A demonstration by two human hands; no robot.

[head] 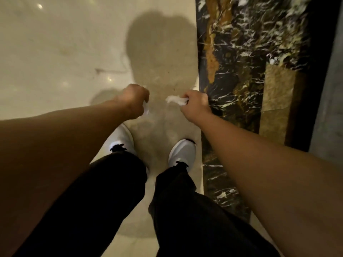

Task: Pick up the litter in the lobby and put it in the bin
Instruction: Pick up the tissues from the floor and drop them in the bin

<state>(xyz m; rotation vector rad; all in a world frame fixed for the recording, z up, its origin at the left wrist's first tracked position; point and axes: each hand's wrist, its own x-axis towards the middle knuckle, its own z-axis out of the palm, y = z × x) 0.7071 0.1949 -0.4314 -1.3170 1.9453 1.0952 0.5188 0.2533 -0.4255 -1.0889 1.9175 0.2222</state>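
My right hand (pixel 195 105) is closed around a crumpled white tissue (pixel 175 100), which sticks out to the left of the fist. My left hand (pixel 132 101) is also curled into a fist; a thin pale scrap (pixel 146 108) shows at its underside, blurred and mostly hidden by the fingers. Both hands hang over the pale polished floor, ahead of my white shoes. No bin is in view.
Pale marble floor (pixel 55 52) fills the left and centre, with my shadow on it. A dark veined marble band (pixel 241 52) runs along the right, and a grey strip lies beyond it. My feet in white shoes (pixel 182 153) stand near the band's edge.
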